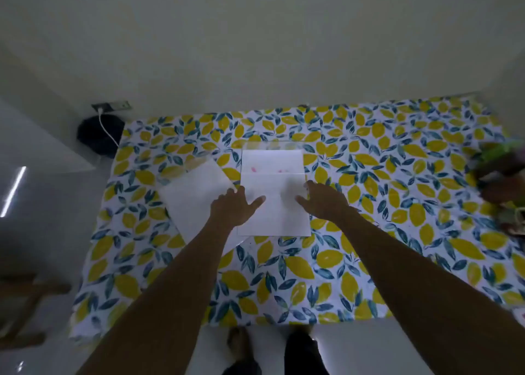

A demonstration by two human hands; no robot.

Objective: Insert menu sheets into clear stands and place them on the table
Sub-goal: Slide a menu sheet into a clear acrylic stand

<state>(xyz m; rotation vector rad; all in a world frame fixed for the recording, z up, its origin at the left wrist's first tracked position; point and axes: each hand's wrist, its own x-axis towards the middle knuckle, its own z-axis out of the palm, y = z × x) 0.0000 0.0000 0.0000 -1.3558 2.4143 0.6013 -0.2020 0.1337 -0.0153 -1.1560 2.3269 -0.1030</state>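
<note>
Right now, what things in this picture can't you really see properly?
Head view only:
- Menu sheet: pink marks too blurred to read.
- Clear stand: see-through, so its edges are barely visible.
- Second sheet: partly covered by the left hand.
- Clutter at the right edge: blurred and cut off.
- Right hand: whether it presses the sheet is unclear.

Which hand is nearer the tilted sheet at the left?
Left. The left hand overlaps the tilted sheet's right edge; the right hand lies beyond the middle sheet.

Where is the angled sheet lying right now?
The angled sheet lies on the tablecloth, left of the central sheet, beside the left hand.
</note>
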